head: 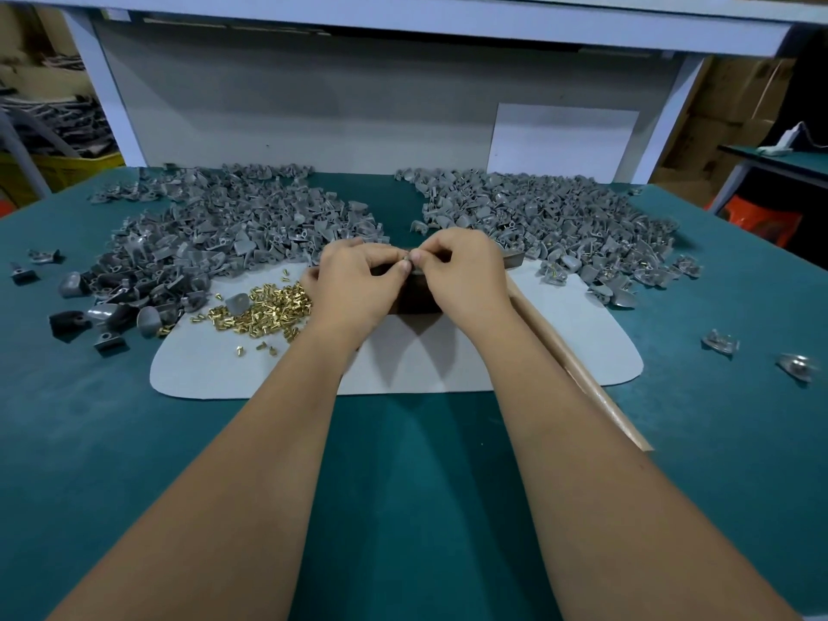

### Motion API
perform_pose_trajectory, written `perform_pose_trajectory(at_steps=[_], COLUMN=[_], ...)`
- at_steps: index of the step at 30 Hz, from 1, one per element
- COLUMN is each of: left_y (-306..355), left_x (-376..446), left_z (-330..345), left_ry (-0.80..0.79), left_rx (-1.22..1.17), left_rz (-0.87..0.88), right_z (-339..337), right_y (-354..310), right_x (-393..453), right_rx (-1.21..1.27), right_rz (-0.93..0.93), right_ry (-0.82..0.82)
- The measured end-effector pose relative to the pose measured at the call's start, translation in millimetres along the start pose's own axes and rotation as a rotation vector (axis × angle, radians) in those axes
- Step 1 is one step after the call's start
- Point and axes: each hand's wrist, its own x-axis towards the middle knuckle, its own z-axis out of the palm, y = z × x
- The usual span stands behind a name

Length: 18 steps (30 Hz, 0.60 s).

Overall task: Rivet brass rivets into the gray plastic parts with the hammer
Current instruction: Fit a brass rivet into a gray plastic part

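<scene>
My left hand [358, 280] and my right hand [461, 271] meet fingertip to fingertip above a dark block [414, 300] on a white mat [403, 360]. Between the fingertips they pinch a small gray plastic part [407, 263]; whether a rivet is in it I cannot tell. A heap of brass rivets [264, 309] lies on the mat just left of my left hand. The hammer lies to the right, its wooden handle [582, 374] running under my right forearm and its head [513, 260] showing behind my right hand.
A large pile of gray parts [215, 235] covers the green table [403, 463] at back left. Another pile [560, 221], with brass showing in it, lies at back right. Stray parts [721, 342] sit near the right edge. A white bench frame [403, 20] stands behind.
</scene>
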Motion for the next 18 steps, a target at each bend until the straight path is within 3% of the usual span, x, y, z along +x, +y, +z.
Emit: perform_pose_trajectory(at_steps=[6, 18], left_y=[1, -4], left_x=[1, 4], left_z=[1, 3], left_ry=[0.003, 0.002], left_rx=[-0.011, -0.043], left_rz=[-0.034, -0.049], right_z=[-9, -10], right_y=[-2, 0], right_x=[2, 2], right_rx=[0.244, 0.19], right_rz=[0.134, 0.107], right_ry=[0.042, -0.046])
